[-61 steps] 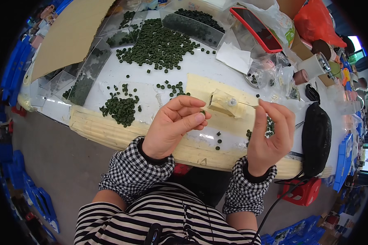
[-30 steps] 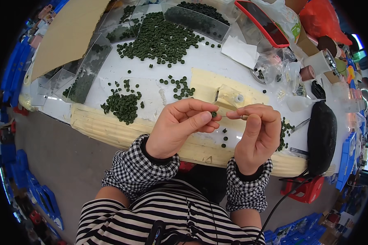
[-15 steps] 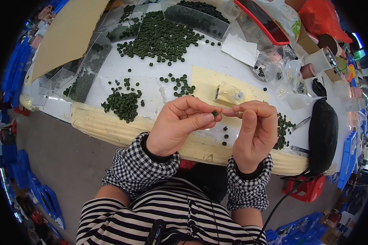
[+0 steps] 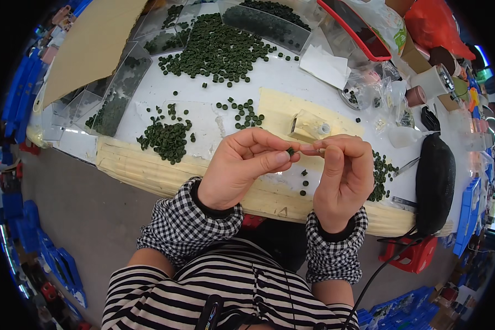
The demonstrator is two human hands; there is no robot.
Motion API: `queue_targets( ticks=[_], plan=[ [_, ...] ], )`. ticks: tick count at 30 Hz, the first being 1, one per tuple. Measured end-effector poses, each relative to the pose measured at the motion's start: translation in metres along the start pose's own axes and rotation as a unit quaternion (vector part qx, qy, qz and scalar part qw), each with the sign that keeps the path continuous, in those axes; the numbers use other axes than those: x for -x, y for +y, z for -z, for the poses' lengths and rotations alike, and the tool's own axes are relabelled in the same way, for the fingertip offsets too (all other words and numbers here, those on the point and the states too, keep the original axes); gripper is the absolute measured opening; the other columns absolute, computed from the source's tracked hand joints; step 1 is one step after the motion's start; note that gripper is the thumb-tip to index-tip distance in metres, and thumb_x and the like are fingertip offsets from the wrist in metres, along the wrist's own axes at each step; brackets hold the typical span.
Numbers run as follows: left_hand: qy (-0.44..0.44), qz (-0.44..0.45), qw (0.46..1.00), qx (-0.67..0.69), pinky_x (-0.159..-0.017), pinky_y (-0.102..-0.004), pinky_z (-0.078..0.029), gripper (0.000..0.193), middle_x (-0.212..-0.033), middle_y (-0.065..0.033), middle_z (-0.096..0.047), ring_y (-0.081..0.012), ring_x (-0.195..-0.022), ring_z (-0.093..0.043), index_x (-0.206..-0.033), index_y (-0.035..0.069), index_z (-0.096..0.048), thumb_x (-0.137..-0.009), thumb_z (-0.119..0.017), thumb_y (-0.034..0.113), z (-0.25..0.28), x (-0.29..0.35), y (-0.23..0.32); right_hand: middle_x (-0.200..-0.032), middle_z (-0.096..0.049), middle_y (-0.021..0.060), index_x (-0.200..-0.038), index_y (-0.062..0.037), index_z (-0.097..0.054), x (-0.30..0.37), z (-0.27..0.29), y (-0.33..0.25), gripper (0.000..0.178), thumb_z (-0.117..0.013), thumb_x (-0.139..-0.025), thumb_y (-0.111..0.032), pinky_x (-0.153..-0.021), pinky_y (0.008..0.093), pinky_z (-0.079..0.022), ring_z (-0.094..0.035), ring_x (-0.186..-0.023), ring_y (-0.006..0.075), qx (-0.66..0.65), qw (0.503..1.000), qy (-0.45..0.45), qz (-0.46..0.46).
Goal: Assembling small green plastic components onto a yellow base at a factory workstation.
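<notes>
Between the thumb and forefinger of my left hand is a small dark green round piece. My right hand is pinched close beside it, its forefinger reaching toward the green piece. Something thin and pale shows at the right fingertips, too small to name. Both hands hover over the front edge of the table. Just below the fingertips lie a few loose green pieces. Behind the right hand stands a small yellowish block with a white round knob, on a cream sheet.
Heaps of green pieces lie at the back, left and right. Clear trays and brown cardboard flank them. A red-framed phone, white paper, tweezers and a black pouch are rightward.
Both hands hold nearly the same pose, fingertips together at the green piece. The whole view has shifted very slightly; nothing has been put down or picked up.
</notes>
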State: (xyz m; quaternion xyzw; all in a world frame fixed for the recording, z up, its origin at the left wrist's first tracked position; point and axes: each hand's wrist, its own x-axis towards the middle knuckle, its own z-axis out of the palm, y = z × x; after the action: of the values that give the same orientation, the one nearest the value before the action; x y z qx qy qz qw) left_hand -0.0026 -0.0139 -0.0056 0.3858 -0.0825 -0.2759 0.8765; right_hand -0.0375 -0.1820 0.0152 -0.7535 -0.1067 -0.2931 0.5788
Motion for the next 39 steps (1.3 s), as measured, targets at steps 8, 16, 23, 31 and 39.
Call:
queue_targets(
  ticks=[8, 16, 23, 31, 39],
  plan=[
    [0.013, -0.014, 0.999, -0.025, -0.087, -0.0289, -0.056, 0.019, -0.114, -0.0149, -0.066, -0.0199, -0.102, -0.066, -0.108, 0.002, -0.06, -0.09, -0.062, -0.002, -0.001, 0.001, 0.001, -0.086, -0.064, 0.0105, -0.092, 0.0035, -0.058, -0.003, 0.003, 0.001, 0.008, -0.057, -0.095, -0.004, -0.072, 0.0263, -0.05, -0.063, -0.077, 0.0152, 0.039, 0.992, 0.121, 0.004],
    [0.045, -0.04, 0.996, -0.069, -0.088, -0.0288, -0.055, 0.025, -0.113, -0.0141, -0.066, -0.0195, -0.1, -0.066, -0.11, 0.0, -0.063, -0.086, -0.064, -0.006, -0.005, 0.002, 0.001, -0.085, -0.063, 0.0083, -0.086, -0.0024, -0.064, -0.021, 0.012, 0.008, 0.008, -0.071, -0.083, -0.004, -0.07, 0.0316, -0.047, -0.059, -0.078, 0.0235, 0.375, 0.911, 0.12, 0.12],
    [0.044, -0.127, 0.977, -0.168, -0.087, -0.0291, -0.055, 0.02, -0.11, -0.0154, -0.067, -0.0202, -0.099, -0.067, -0.106, -0.003, -0.064, -0.086, -0.064, -0.007, -0.001, 0.003, -0.004, -0.086, -0.063, 0.0071, -0.086, -0.0043, -0.066, -0.02, 0.009, 0.011, 0.01, -0.073, -0.079, -0.005, -0.074, 0.0357, -0.047, -0.057, -0.083, 0.0263, 0.402, 0.909, 0.055, 0.098],
    [0.133, -0.125, 0.969, -0.169, -0.085, -0.0281, -0.055, 0.024, -0.105, -0.0141, -0.068, -0.0208, -0.099, -0.067, -0.113, -0.004, -0.06, -0.089, -0.063, -0.004, -0.008, 0.0, -0.003, -0.088, -0.062, 0.0081, -0.093, -0.0043, -0.068, -0.018, 0.01, 0.012, 0.014, -0.072, -0.079, -0.006, -0.075, 0.0361, -0.046, -0.057, -0.085, 0.0266, 0.403, 0.911, 0.034, 0.084],
    [-0.105, -0.105, 0.871, -0.468, -0.069, -0.0243, -0.047, 0.022, -0.088, -0.004, -0.063, -0.0131, -0.078, -0.058, -0.098, 0.004, -0.071, -0.077, -0.078, 0.003, -0.011, 0.002, 0.002, -0.09, -0.063, 0.0083, -0.102, -0.0031, -0.071, -0.016, 0.013, 0.009, 0.022, -0.074, -0.081, -0.007, -0.071, 0.0323, -0.047, -0.057, -0.083, 0.0229, 0.349, 0.926, 0.107, 0.101]
  ],
)
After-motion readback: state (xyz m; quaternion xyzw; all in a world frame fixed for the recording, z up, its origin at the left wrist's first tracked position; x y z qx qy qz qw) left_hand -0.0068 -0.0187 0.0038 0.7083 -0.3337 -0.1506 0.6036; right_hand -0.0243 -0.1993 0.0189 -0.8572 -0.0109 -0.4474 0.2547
